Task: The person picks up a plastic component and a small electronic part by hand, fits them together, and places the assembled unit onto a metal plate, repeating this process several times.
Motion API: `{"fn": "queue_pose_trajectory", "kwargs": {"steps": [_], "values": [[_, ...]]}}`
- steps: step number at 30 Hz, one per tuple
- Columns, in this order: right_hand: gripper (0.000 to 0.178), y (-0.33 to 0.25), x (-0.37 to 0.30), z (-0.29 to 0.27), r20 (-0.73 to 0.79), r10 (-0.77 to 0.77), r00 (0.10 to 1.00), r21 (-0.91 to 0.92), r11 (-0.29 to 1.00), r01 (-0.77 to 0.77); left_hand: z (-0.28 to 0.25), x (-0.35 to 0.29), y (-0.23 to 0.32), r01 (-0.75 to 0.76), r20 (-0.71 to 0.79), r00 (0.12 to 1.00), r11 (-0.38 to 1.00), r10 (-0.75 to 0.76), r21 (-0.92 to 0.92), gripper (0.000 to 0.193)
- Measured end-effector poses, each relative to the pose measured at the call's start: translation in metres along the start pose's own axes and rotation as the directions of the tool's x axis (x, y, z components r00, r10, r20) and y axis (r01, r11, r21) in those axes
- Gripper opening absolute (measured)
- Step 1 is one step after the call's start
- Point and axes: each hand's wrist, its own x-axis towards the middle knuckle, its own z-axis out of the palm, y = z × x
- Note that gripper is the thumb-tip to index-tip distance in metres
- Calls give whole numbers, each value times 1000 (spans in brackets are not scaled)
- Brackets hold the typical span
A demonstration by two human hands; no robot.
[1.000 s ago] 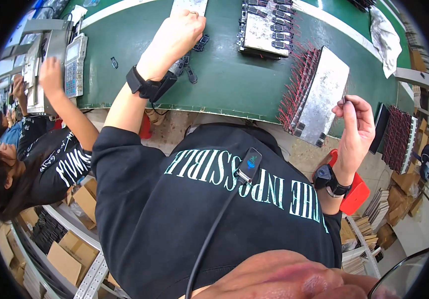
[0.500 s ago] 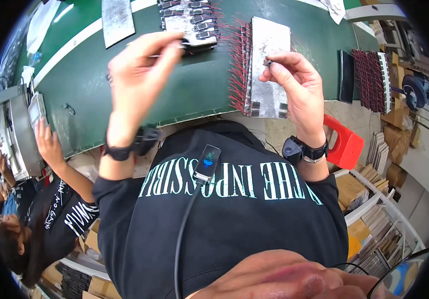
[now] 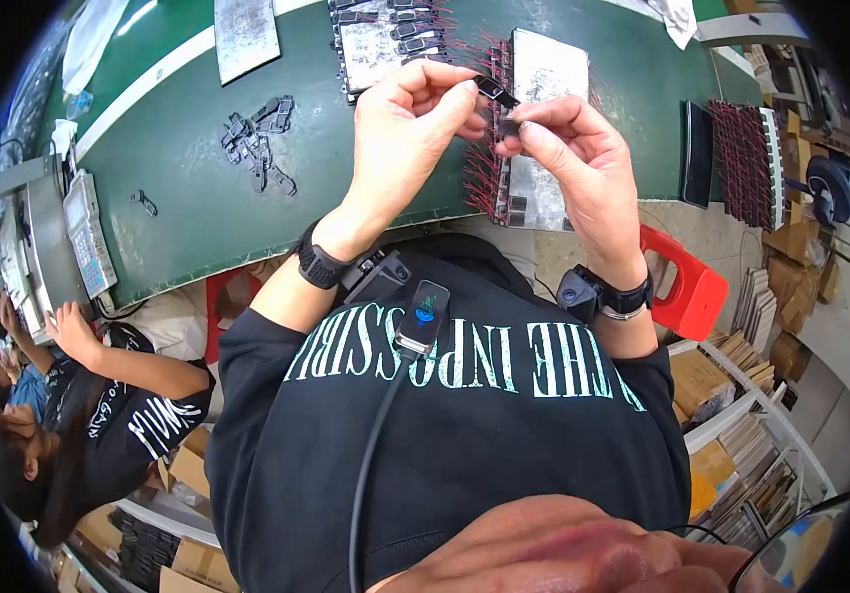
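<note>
Between the thumb and fingers of my left hand [image 3: 407, 124] is a small black part with a rectangular frame [image 3: 492, 89], tilted, its thin end reaching toward the right hand. My right hand [image 3: 588, 163] pinches a small dark piece [image 3: 509, 128] just below that end; whether the two touch I cannot tell. Below both hands lies a pale metal plate [image 3: 553, 64] edged with black parts and thin red wires [image 3: 481, 183]. Left of it, a second plate [image 3: 367, 54] carries several similar black parts with red wires. A loose pile of black parts [image 3: 257, 143] lies left of my left hand.
The green table [image 3: 188, 212] also holds a bare metal plate [image 3: 246, 40], one loose black part [image 3: 143, 203] and, at right, a black tray [image 3: 697, 153] beside bundled dark-red wires [image 3: 746, 163]. A red plastic object [image 3: 691, 296] is below the table edge. A co-worker's hand [image 3: 74, 336] is at left.
My left hand has moved right, bringing the black part close to the piece in my right hand, which stays nearly in place. The loose pile is uncovered. The co-worker's hand has moved down.
</note>
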Motion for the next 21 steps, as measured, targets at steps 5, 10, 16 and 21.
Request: {"fn": "queue_pose_trajectory", "kwargs": {"steps": [5,10,16,21], "values": [[15,2,8,3,-78,-63,995,-10,998,62,6,-3,-3,83,24,997,978,-80,-191,16],[16,11,15,-4,-92,-110,990,-60,993,104,14,-3,-12,111,-12,993,951,-119,-289,17],[12,15,14,-9,-94,-178,980,-100,981,168,24,-8,-14,100,0,995,960,-104,-261,17],[11,13,10,-9,-87,-175,981,-144,976,162,26,-13,-14,85,-10,996,963,-91,-255,16]]}}
